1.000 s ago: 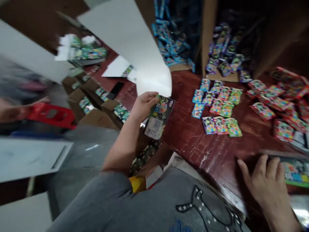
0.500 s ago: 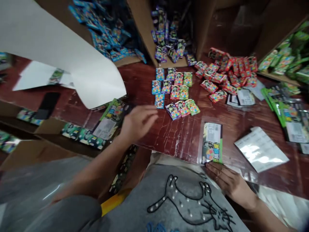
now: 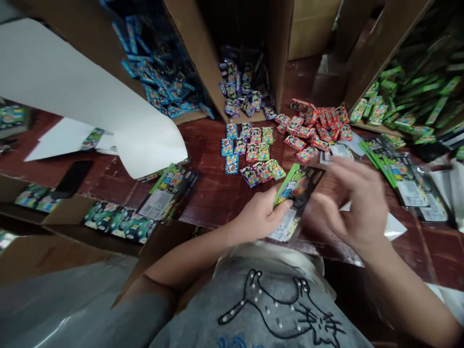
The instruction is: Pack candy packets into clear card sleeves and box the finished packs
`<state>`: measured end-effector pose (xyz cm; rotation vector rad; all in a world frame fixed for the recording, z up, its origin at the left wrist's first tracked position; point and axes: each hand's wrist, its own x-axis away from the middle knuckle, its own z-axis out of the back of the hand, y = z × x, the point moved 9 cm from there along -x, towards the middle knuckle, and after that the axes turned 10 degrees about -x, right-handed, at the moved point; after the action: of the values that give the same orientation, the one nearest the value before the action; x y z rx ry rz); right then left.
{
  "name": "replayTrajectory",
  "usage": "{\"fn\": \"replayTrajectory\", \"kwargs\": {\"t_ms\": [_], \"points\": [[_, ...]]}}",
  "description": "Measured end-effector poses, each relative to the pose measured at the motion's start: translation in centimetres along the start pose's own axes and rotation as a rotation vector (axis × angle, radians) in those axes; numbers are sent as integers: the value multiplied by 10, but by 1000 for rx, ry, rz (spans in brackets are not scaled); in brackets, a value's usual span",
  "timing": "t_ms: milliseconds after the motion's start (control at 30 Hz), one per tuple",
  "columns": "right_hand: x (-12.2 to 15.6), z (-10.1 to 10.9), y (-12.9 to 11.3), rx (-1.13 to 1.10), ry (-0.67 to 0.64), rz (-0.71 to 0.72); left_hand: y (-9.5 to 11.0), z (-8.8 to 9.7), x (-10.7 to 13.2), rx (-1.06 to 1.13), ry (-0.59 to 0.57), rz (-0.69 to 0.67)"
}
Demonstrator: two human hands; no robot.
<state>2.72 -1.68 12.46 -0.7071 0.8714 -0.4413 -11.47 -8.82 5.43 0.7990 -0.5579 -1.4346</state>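
My left hand (image 3: 261, 216) is closed on the lower edge of a green-edged dark card pack in a clear sleeve (image 3: 295, 191), held tilted above the red-brown table (image 3: 213, 193). My right hand (image 3: 353, 205) is at the pack's right side, fingers curled and smeared by motion, touching the sleeve. Just beyond the pack, several small colourful packets (image 3: 250, 150) lie in rows on the table. Another finished pack (image 3: 167, 189) lies to the left on a stack.
Open cardboard boxes at the back hold blue packets (image 3: 159, 87), purple packets (image 3: 241, 92) and green packets (image 3: 409, 96). A pile of red packets (image 3: 315, 128) lies to the right of the rows. A big white sheet (image 3: 90, 106) curls over the left. More green packs (image 3: 402, 176) lie at right.
My left hand dropped one pack on the left stack and came across to the middle. Both hands have lifted the pack that lay under my right hand off the table.
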Motion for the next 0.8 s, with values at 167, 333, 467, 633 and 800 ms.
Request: {"fn": "replayTrajectory", "kwargs": {"t_ms": [167, 333, 467, 633, 800], "points": [[-9, -26, 15, 281, -183, 166, -22, -9, 4, 99, -140, 32], [-12, -34, 29, 199, -282, 117, -34, -16, 6, 4, -278, 45], [-10, -50, 34, 135, -601, 90, -44, -17, 6, 74, -311, 100], [-3, -65, 31, -88, -989, 69, -58, -34, 12, 256, -467, 150], [-19, -51, 60, -81, -425, -131, -95, -16, 9, 464, -99, 391]]}}
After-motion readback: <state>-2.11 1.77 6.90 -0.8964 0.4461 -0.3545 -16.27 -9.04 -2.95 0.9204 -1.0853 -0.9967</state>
